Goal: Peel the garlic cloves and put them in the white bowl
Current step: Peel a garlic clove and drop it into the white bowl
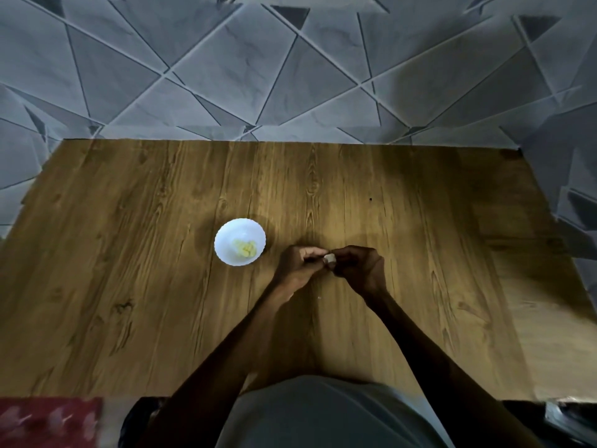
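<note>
One garlic clove (330, 259), small, pale and blunt-ended, is held above the tabletop (129, 253) just right of centre, pinched between both hands. Left hand (298, 265): fingers curled, thumb and fingertips on the clove's left side, grip closed on it. Right hand (361, 265): fingers curled likewise, meeting the clove from the right, grip also closed on it. The clove shows only where the two grips meet; most of it is hidden by fingers.

White bowl (240, 242) stands on the tabletop near the left hand, to its left and apart from it. It is round and smooth, with a scalloped rim. Several peeled cloves (246, 249), yellowish, lie heaped toward its near-right side.

Tabletop: brown wood-grain, long straight boards with knots. Small pale fleck (319, 298) lies on it near the wrists. Behind stands a wall (226, 66) of grey marbled tiles cut into sharp triangles. Red patterned cloth (48, 421) at the near-left corner.
</note>
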Demonstrator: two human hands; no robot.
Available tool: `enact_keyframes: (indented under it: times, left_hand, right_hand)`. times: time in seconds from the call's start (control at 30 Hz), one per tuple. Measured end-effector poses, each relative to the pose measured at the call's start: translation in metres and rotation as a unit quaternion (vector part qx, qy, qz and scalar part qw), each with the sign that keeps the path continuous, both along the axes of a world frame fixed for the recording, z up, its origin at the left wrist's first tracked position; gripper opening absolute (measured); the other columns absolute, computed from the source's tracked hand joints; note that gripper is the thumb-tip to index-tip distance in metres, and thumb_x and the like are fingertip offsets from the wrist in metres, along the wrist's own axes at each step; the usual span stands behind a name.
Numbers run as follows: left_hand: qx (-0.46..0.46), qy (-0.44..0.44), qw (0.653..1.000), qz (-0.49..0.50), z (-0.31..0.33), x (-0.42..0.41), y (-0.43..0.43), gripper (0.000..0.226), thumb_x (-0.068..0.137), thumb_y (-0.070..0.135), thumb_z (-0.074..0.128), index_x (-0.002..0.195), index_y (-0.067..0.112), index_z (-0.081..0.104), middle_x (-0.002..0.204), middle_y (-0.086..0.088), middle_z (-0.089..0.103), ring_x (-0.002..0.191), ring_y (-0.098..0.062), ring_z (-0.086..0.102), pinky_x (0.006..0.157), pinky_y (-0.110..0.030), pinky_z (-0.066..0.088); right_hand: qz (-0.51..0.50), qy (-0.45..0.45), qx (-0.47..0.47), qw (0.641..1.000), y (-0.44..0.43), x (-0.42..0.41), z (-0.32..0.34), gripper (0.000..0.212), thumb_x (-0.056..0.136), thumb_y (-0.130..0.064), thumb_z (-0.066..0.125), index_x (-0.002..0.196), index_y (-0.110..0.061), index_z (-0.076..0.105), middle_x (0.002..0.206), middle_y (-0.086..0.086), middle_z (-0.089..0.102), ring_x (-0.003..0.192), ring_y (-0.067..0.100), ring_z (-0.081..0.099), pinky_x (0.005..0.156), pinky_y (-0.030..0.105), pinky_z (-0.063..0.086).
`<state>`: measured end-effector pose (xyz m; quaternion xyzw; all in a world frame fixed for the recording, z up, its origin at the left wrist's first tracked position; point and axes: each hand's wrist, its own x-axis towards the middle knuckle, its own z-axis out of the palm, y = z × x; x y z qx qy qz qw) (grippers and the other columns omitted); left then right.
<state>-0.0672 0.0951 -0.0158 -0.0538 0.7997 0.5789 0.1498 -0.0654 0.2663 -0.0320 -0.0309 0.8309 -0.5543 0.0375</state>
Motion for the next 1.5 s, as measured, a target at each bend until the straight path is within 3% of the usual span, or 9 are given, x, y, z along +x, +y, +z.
enact_keyframes:
  times: [0.17,0.4,0.67,0.9,1.03,1.17,1.27,1.33,1.5]
  left_hand:
    - [-0.031,0.025,0.999,0.017,0.006,0.004,0.009,0.027,0.087,0.014,0.072,0.113,0.006,0.072,0.104,-0.003,0.073,0.09,-0.006,0.066,0.073,-0.005,0.048]
    - [-0.02,-0.016,0.998,0.053,0.0,0.004,0.013,0.025,0.083,0.011,0.075,0.107,0.009,0.074,0.099,-0.003,0.075,0.091,-0.01,0.069,0.081,-0.02,0.054]
    - [0.14,-0.129,0.977,0.094,-0.007,0.005,0.004,0.025,0.082,0.003,0.074,0.106,0.007,0.072,0.099,-0.01,0.074,0.087,-0.015,0.072,0.075,-0.021,0.056]
    - [0.159,-0.132,0.97,0.126,-0.018,0.008,-0.003,0.027,0.086,-0.001,0.069,0.112,-0.004,0.068,0.104,-0.021,0.071,0.091,-0.026,0.07,0.081,-0.028,0.059]
    - [0.201,-0.145,0.96,0.128,-0.016,0.016,-0.004,0.024,0.09,-0.004,0.062,0.114,-0.005,0.065,0.106,-0.02,0.071,0.091,-0.022,0.072,0.076,-0.023,0.058]
    - [0.239,-0.159,0.946,0.153,-0.013,0.022,-0.005,0.022,0.089,-0.014,0.056,0.106,-0.006,0.067,0.104,-0.021,0.071,0.089,-0.024,0.072,0.076,-0.024,0.059]
    - [0.219,-0.163,0.951,0.147,-0.015,0.028,-0.002,0.021,0.088,-0.013,0.057,0.095,0.004,0.069,0.097,-0.017,0.071,0.087,-0.024,0.07,0.069,-0.021,0.057]
    - [0.188,-0.161,0.961,0.127,-0.014,0.034,-0.002,0.023,0.087,-0.012,0.057,0.098,0.003,0.069,0.092,-0.012,0.07,0.078,-0.017,0.068,0.063,-0.019,0.054]
    - [0.115,-0.131,0.98,0.101,-0.009,0.044,-0.001,0.014,0.088,-0.006,0.063,0.101,-0.003,0.068,0.083,-0.007,0.07,0.066,-0.008,0.065,0.057,-0.014,0.049]
  right_hand:
    - [0.003,0.042,0.031,0.999,-0.001,-0.001,0.005,0.011,0.082,-0.019,0.079,0.09,-0.012,0.076,0.077,-0.007,0.072,0.067,0.001,0.069,0.057,0.021,0.058]
    - [0.018,0.019,0.019,0.999,0.006,-0.004,0.002,0.014,0.081,-0.017,0.079,0.091,-0.007,0.077,0.084,0.001,0.076,0.075,0.008,0.073,0.064,0.029,0.061]
    - [0.057,0.003,0.068,0.996,0.013,-0.018,0.0,0.015,0.078,-0.013,0.082,0.091,-0.011,0.074,0.083,-0.004,0.074,0.075,0.001,0.07,0.063,0.014,0.055]
    - [0.094,-0.001,0.207,0.974,0.011,-0.032,-0.012,0.011,0.083,-0.012,0.076,0.093,-0.012,0.073,0.086,0.0,0.073,0.077,0.011,0.069,0.07,0.037,0.06]
    - [0.124,0.074,0.247,0.958,0.011,-0.023,-0.001,0.007,0.089,-0.006,0.066,0.089,-0.011,0.071,0.082,0.001,0.07,0.071,0.01,0.065,0.067,0.034,0.058]
    - [0.078,0.092,0.187,0.975,0.007,-0.002,0.011,0.01,0.088,-0.003,0.068,0.094,-0.009,0.073,0.086,-0.001,0.071,0.07,0.0,0.062,0.065,0.012,0.052]
    - [0.05,-0.077,-0.003,0.996,0.002,0.016,0.011,0.013,0.087,-0.007,0.072,0.1,-0.008,0.074,0.091,0.004,0.075,0.076,0.011,0.071,0.067,0.021,0.058]
    - [0.006,-0.165,-0.117,0.979,-0.001,0.025,0.01,0.018,0.086,-0.009,0.073,0.103,-0.005,0.073,0.095,0.01,0.075,0.086,0.02,0.073,0.072,0.027,0.059]
    - [-0.029,-0.247,-0.171,0.953,-0.008,0.031,0.012,0.022,0.082,-0.01,0.077,0.101,-0.001,0.073,0.095,0.016,0.074,0.091,0.031,0.072,0.077,0.037,0.06]
